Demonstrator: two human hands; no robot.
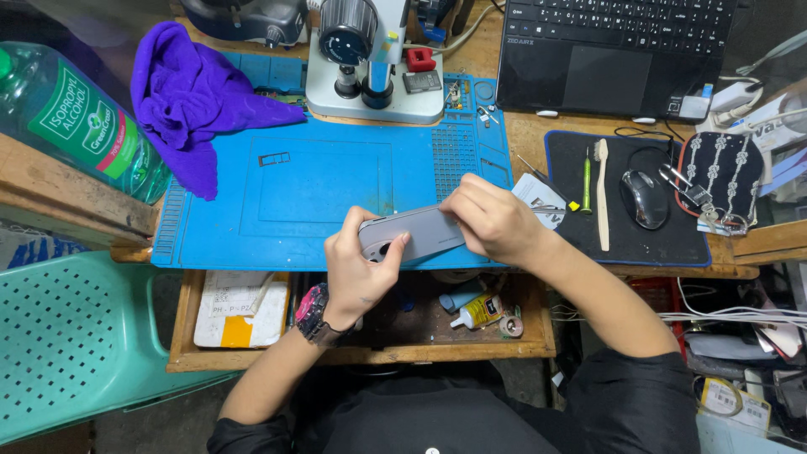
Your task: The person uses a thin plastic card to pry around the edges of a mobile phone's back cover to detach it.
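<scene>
The wooden tabletop (525, 134) carries a blue rubber work mat (328, 189) beyond the fingers (458, 202), with a crumpled purple cloth (189, 97) on its far-left corner.

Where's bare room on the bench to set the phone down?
Best patch: the middle of the blue mat, between the purple cloth, the microscope base and the phone held by the left hand and right hand. Crowded: the black pad with mouse, toothbrush and keys.
</scene>
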